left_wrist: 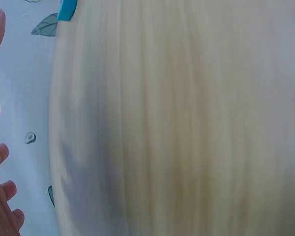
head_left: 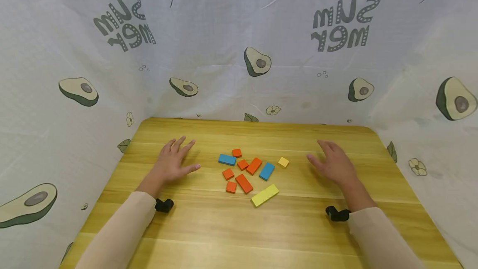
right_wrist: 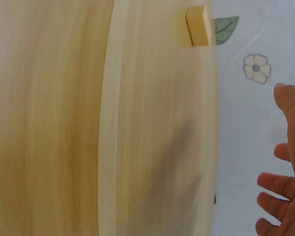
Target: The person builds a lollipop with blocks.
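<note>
Coloured blocks lie loosely grouped on the wooden table (head_left: 209, 227). Left of them is my left hand (head_left: 172, 165), its fingers spread and holding nothing; nearest to it is a blue block (head_left: 227, 160). My right hand (head_left: 335, 165) is to their right, fingers extended and holding nothing, closest to a small yellow block (head_left: 283, 162). Between the hands lie a second blue block (head_left: 267, 171), two longer orange blocks (head_left: 244, 183), several small orange blocks (head_left: 231, 187) and a long yellow-green block (head_left: 264, 195). In the right wrist view the yellow block (right_wrist: 199, 25) appears near the top.
A white cloth (head_left: 224, 24) with avocado prints hangs behind the table and on both sides. Black wrist cameras (head_left: 164, 205) are worn below each hand. The table's far edge (head_left: 257, 122) runs along the foot of the cloth.
</note>
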Tool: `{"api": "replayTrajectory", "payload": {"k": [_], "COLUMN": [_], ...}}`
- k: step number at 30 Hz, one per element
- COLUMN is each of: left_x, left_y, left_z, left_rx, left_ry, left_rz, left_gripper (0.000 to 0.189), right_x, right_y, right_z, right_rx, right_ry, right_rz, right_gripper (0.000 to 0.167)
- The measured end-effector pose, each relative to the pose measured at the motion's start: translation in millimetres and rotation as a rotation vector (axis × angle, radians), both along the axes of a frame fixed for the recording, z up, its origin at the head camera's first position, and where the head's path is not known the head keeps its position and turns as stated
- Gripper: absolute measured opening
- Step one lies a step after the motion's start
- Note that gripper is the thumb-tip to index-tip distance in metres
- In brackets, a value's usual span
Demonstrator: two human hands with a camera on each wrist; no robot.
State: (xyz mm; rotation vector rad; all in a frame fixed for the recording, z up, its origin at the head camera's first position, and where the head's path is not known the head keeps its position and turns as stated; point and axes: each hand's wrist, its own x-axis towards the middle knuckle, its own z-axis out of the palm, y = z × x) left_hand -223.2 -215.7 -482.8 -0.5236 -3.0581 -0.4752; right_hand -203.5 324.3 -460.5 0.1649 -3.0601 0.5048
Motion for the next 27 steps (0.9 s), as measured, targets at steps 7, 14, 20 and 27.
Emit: {"api": "replayTrajectory", "payload": {"k": [7,14,20,27], "left_x": [8.9,16.6,21.3,27.3], "left_y": [18.7,41.0,57.9,71.4], "left_z": [-1.6,-6.8,-11.5,-16.2], "left_rx": [0.066,0.130,0.172,0.204], "left_ry": [0.004,0.016,0.015,-0.020], "left_rz": [-0.042,-0.088,-0.117,-0.158], "left_gripper": [0.085,0.078,0.075,0.075], "right_x": [2.8,2.4,1.8,0.4], "right_y": [-19,-37,-49,-60], "right_z": [-2.4,-6.7,-11.6,-18.1], "right_rx": [-0.057,-0.100,-0.119,-0.147], "right_ry": [0.042,0.047,0.029,0.065], "right_rz": [-0.005,0.004,0.021,0.039], "right_gripper": [0.076,0.065,0.061,0.053]}}
